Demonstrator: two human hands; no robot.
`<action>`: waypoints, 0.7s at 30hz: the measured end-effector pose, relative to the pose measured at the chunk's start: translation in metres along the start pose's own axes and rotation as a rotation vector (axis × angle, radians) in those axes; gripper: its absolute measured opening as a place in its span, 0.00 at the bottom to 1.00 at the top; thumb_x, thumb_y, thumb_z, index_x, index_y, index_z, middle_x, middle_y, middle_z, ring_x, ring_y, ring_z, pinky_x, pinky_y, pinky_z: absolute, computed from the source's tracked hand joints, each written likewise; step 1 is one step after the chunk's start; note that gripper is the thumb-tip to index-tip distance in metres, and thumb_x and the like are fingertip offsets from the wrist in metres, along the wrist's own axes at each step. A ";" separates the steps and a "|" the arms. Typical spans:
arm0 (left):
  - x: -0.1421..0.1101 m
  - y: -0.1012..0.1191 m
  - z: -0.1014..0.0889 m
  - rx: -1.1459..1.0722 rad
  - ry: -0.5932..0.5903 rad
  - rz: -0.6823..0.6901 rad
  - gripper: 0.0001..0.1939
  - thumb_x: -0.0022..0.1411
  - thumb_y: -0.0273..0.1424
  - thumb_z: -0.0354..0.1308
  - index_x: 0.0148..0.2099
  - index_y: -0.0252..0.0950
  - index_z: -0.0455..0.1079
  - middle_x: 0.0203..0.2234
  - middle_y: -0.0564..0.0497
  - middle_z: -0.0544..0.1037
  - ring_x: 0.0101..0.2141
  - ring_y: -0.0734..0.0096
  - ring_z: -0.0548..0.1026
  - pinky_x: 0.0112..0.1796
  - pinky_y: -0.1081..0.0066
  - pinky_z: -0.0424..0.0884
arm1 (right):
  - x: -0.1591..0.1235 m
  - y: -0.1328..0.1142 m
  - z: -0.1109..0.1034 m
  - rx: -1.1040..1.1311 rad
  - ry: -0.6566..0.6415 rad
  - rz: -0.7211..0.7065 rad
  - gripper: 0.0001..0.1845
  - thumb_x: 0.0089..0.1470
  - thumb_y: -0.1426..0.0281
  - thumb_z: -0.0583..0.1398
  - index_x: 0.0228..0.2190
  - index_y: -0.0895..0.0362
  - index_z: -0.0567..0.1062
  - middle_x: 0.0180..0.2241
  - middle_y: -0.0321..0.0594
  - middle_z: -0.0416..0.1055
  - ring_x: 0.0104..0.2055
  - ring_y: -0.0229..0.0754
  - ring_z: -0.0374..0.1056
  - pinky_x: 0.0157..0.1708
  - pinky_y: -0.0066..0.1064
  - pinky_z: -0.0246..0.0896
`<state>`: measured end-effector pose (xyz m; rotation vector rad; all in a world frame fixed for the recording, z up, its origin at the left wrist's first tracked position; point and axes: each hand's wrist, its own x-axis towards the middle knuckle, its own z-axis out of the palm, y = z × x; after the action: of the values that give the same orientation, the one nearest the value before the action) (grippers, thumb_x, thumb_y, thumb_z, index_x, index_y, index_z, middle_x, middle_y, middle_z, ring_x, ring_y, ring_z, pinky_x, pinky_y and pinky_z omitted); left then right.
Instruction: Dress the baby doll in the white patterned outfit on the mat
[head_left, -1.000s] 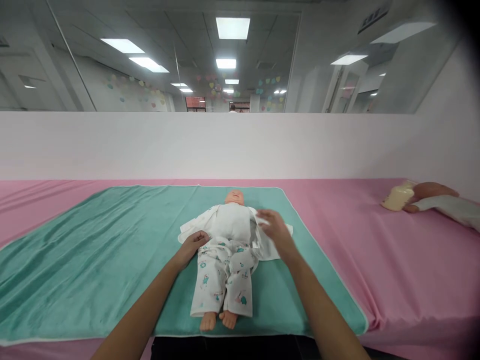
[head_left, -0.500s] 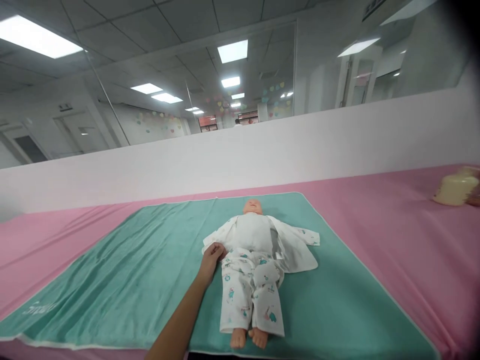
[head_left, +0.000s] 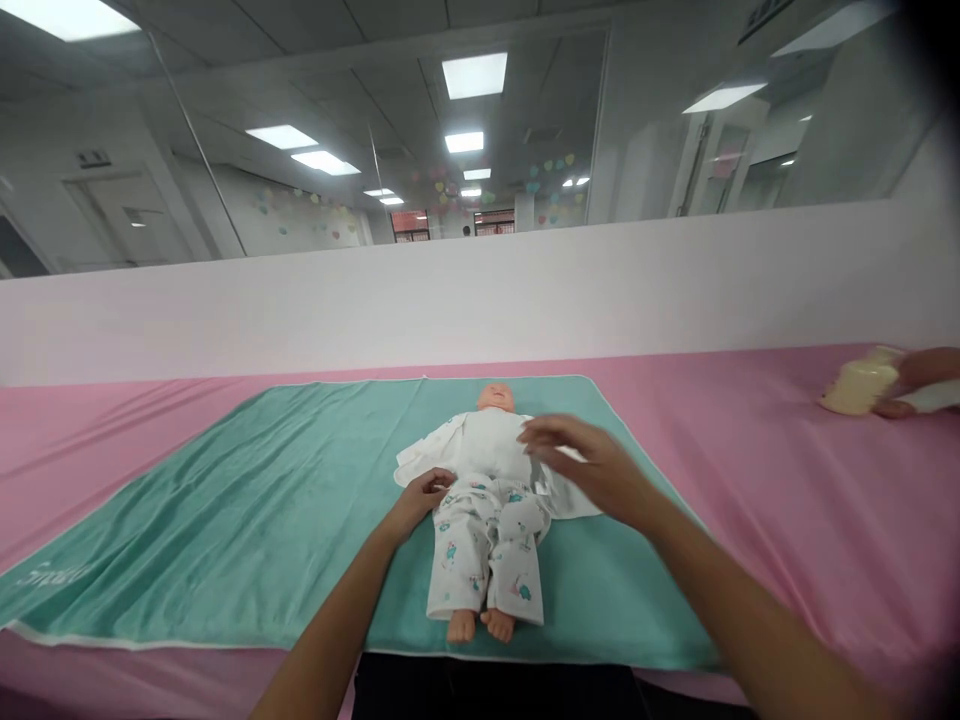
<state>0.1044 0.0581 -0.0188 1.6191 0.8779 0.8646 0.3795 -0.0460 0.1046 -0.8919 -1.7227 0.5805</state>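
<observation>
Centrally in the head view, a doll [head_left: 489, 495] lies face up on a green towel [head_left: 225, 520], dressed in a white shirt [head_left: 487, 440] and patterned trousers [head_left: 453, 565]. The left hand [head_left: 426, 494] rests at its waist, fingers curled; whether cloth is gripped cannot be told. The right hand [head_left: 592, 465], released, fingers parted, is over the shirt's right-hand side. A yellowish bottle [head_left: 859, 387] sits at far right.

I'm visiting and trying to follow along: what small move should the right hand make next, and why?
Probably lower the right hand onto the white cloth jacket flap spread beside the clothed, pinkish plastic-looking doll: that hand, loosely open, seems to hover over the flap, while the left hand rests by the doll's waist.
</observation>
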 end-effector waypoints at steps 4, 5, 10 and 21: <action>-0.003 0.005 -0.003 0.075 -0.118 0.105 0.12 0.50 0.33 0.61 0.38 0.38 0.68 0.57 0.46 0.55 0.55 0.60 0.58 0.51 0.67 0.59 | -0.012 0.063 0.037 -0.195 -0.129 0.194 0.13 0.51 0.59 0.56 0.27 0.54 0.74 0.28 0.38 0.68 0.29 0.38 0.62 0.29 0.31 0.58; -0.004 0.007 -0.003 0.091 -0.150 0.121 0.10 0.50 0.33 0.60 0.37 0.38 0.68 0.59 0.47 0.51 0.58 0.60 0.54 0.52 0.67 0.56 | -0.014 0.076 0.045 -0.211 -0.104 0.203 0.13 0.50 0.58 0.57 0.25 0.55 0.73 0.27 0.38 0.67 0.29 0.38 0.61 0.29 0.31 0.57; -0.004 0.013 0.007 0.200 -0.125 0.168 0.07 0.55 0.35 0.55 0.32 0.36 0.64 0.59 0.47 0.53 0.55 0.60 0.57 0.47 0.68 0.60 | -0.022 0.095 0.052 -0.220 -0.180 0.142 0.12 0.46 0.58 0.60 0.26 0.54 0.72 0.33 0.39 0.63 0.37 0.41 0.60 0.37 0.34 0.58; 0.075 0.010 0.022 0.239 0.308 0.072 0.10 0.53 0.37 0.54 0.29 0.38 0.57 0.16 0.60 0.57 0.20 0.77 0.57 0.24 0.76 0.52 | 0.010 0.120 0.042 -0.484 -0.063 0.087 0.09 0.56 0.65 0.50 0.28 0.54 0.67 0.34 0.41 0.66 0.38 0.43 0.60 0.39 0.35 0.53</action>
<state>0.1601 0.1125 -0.0057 1.7582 1.1807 1.1136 0.3723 0.0364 0.0070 -1.3017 -1.9258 0.2475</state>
